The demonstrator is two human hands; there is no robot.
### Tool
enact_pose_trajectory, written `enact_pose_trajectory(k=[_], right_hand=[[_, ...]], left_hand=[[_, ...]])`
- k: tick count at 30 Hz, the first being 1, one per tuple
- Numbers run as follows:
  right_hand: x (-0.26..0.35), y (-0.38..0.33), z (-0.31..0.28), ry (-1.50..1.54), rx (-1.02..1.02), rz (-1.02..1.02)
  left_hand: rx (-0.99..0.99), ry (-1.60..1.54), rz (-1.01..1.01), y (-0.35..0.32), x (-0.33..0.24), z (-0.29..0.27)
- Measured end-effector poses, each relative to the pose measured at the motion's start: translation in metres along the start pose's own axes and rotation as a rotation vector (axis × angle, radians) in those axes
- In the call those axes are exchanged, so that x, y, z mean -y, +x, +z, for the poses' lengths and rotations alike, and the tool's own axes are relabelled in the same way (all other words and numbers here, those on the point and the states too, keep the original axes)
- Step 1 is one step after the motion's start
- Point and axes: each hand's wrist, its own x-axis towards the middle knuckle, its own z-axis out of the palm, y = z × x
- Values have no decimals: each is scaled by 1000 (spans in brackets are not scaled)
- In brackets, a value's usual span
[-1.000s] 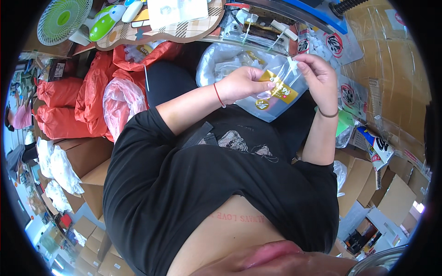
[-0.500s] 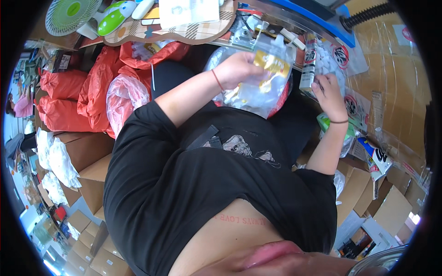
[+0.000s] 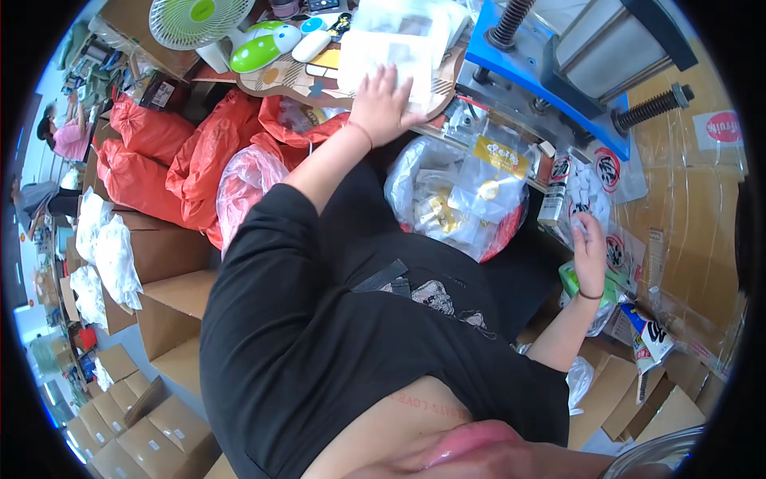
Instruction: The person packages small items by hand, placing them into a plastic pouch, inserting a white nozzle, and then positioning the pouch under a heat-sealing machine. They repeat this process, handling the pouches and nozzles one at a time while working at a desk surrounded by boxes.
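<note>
Moved left hand (image 3: pixel 381 105) off the gold-labelled pouch (image 3: pixel 488 184), lying lengthwise away from the torso atop a clear-bagged heap (image 3: pixel 435 214), forward-left to spread over stacked pale flat bags (image 3: pixel 392 48), well apart from right hand (image 3: pixel 589 254), curled beside small white plastic pieces (image 3: pixel 589 190), possibly pinching one, impossible to tell.

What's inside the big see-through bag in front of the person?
The see-through bag holds clear pouches with gold markings. One gold-labelled pouch lies on top, hiding some contents; whatever's deeper down can't be seen.
</note>
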Motion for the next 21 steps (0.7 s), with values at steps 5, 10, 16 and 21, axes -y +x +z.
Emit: enact_pose_trajectory(k=[5,10,16,21], right_hand=[[44,-20,-2,108,-179,-11],[97,-60,7,-18,5,-222],[165,-43,46,594,-207,-103],[186,-43,49,261,-76,-264]], left_hand=[[312,-506,-112,-39,0,-78],[260,-1025,-248,-50,-41,-144],[432,-1131,-98,-70,-88,-193],[775,-1688,-351,-76,-116,-191]])
